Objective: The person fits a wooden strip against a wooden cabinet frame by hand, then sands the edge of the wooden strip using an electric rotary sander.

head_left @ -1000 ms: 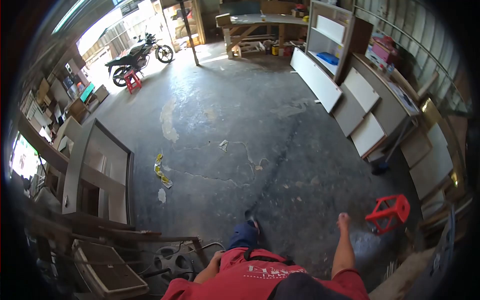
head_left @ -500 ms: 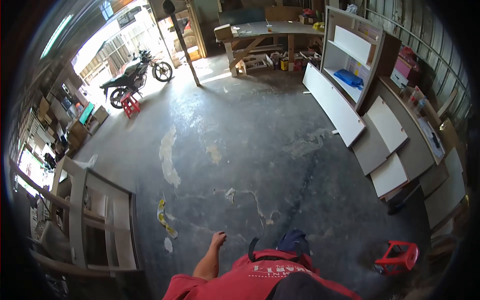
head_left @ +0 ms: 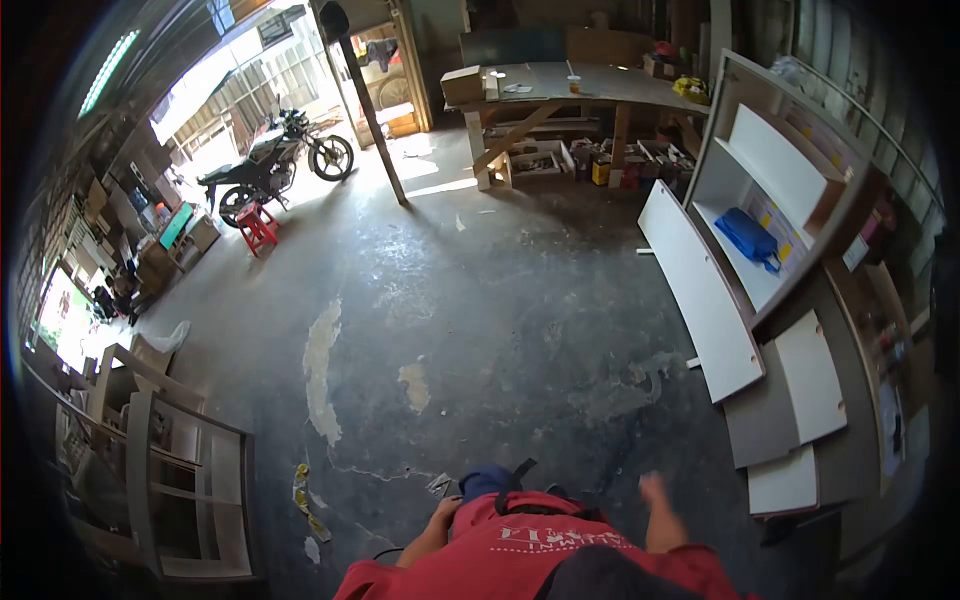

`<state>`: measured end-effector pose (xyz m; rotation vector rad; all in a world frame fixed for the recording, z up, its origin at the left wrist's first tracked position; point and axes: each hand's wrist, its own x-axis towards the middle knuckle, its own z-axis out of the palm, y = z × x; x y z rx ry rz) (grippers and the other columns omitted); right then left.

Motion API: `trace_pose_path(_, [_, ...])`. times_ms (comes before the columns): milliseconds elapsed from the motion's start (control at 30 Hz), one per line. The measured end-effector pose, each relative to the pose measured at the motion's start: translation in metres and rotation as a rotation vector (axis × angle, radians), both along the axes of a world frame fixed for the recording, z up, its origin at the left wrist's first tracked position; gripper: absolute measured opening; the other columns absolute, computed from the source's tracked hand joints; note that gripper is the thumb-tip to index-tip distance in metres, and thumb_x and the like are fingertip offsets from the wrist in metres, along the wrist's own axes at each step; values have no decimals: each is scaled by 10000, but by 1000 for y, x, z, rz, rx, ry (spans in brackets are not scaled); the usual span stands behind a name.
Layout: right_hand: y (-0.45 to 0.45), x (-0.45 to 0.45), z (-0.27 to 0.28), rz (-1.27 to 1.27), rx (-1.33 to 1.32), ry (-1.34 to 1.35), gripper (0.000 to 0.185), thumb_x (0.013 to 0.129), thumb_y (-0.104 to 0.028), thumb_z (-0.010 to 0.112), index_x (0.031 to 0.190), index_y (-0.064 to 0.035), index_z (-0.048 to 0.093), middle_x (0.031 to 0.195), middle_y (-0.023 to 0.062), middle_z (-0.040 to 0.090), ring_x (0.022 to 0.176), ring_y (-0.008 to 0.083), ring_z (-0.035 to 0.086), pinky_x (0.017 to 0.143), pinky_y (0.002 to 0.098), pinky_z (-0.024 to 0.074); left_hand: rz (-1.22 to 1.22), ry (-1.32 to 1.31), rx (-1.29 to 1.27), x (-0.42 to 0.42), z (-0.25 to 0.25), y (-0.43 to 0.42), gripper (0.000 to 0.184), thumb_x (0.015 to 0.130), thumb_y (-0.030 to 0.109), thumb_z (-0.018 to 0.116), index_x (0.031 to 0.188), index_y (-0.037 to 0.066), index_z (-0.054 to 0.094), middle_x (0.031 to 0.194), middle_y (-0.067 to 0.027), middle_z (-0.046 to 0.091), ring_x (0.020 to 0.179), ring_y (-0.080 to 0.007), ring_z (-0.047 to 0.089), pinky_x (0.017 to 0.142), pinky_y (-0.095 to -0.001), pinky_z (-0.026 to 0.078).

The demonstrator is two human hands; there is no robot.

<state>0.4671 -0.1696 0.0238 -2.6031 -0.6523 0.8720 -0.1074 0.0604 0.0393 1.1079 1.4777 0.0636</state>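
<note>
My left hand (head_left: pixel 446 509) is low beside my thigh, close to the dark blue trouser leg (head_left: pixel 485 480). Its fingers are too small and partly hidden to make out. Out to the right of my body, over the grey floor (head_left: pixel 520 400), swings my right hand (head_left: pixel 653 489), smeared by motion. Nothing can be seen in it. A red shirt (head_left: pixel 480 550) covers my torso, with a black strap (head_left: pixel 517 475) at the waist.
White cabinet panels (head_left: pixel 700 290) lean at the right by an open cabinet (head_left: pixel 765 295) holding a blue bag (head_left: pixel 747 238). A workbench (head_left: pixel 545 85) and post (head_left: pixel 375 120) stand ahead. Left are a motorcycle (head_left: pixel 270 170), red stool (head_left: pixel 257 230), wooden frame (head_left: pixel 150 490) and yellow wrapper (head_left: pixel 302 490).
I have moved forward, and the workbench and panels look nearer. My left hand has drawn back to my thigh. My right hand has come into view. The red stool at lower right has left the view.
</note>
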Motion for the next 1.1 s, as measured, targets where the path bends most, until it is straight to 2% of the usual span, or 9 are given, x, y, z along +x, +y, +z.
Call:
trace_pose_path(67, [150, 95, 65, 56, 258, -185, 317, 950, -305, 599, 1084, -28, 679, 1077, 241, 711, 1047, 466, 660, 881, 517, 531, -162, -231, 306, 23, -23, 44, 238, 923, 257, 649, 1104, 141, 753, 961, -82, 752, 771, -312, 708, 712, -488, 578])
trace_pose_path(200, [390, 211, 141, 77, 714, -273, 342, 1000, -317, 595, 1179, -35, 668, 942, 125, 736, 859, 259, 707, 750, 379, 550, -149, 45, -34, 66, -30, 133, 216, 915, 240, 642, 1058, 129, 759, 947, -93, 755, 768, -308, 711, 697, -475, 581])
trace_pose_path(300, [503, 203, 207, 91, 729, -181, 345, 1015, -290, 586, 1225, -27, 659, 899, 91, 725, 806, 195, 692, 719, 354, 546, -370, 202, -68, 88, -32, 230, 202, 909, 228, 637, 1024, 120, 764, 936, -102, 758, 767, -305, 714, 686, -465, 583])
trace_pose_path(467, [539, 172, 27, 98, 608, -19, 291, 998, -300, 623, 1110, -33, 659, 837, 76, 673, 703, 161, 646, 661, 356, 524, -943, 426, 269, 152, -12, 443, 187, 898, 207, 629, 967, 105, 771, 917, -116, 762, 764, -300, 718, 669, -448, 587])
trace_pose_path(633, [495, 86, 25, 202, -177, 339, 378, 963, -342, 636, 1179, -33, 671, 972, 153, 706, 895, 265, 678, 789, 423, 542, 159, 32, 30, 227, 4, 669, 346, 845, 185, 650, 1152, 50, 734, 783, -111, 706, 680, -233, 698, 552, -379, 551])
trace_pose_path(833, [608, 157, 0, 94, -365, 501, 410, 961, -330, 606, 1227, -21, 654, 1094, 211, 679, 1018, 336, 656, 869, 462, 525, 221, -83, 287, 326, 21, 874, 418, 873, 137, 620, 1267, 18, 688, 806, -89, 698, 649, -173, 662, 508, -321, 494])
trace_pose_path(933, [699, 233, -18, 120, -380, 492, 428, 959, -324, 591, 1250, -15, 645, 1155, 240, 666, 1079, 372, 644, 910, 481, 517, 282, -87, 50, 368, 7, 923, 415, 876, 145, 621, 1273, 45, 686, 822, -92, 696, 637, -197, 655, 502, -347, 501])
trace_pose_path(1000, [775, 294, -29, 182, -371, 438, 440, 959, -320, 581, 1266, -11, 640, 1195, 259, 657, 1120, 395, 637, 937, 494, 511, -81, 134, 36, 394, -9, 944, 409, 879, 161, 623, 1279, 104, 682, 860, -77, 716, 667, -208, 673, 518, -358, 520])
trace_pose_path(1100, [937, 411, -49, 276, -247, 187, 459, 957, -315, 566, 1290, -5, 631, 1256, 288, 643, 1182, 431, 626, 977, 513, 503, 276, 117, -196, 471, 60, 952, 371, 916, 246, 645, 1258, 111, 692, 1034, -66, 735, 820, -220, 710, 609, -380, 559])
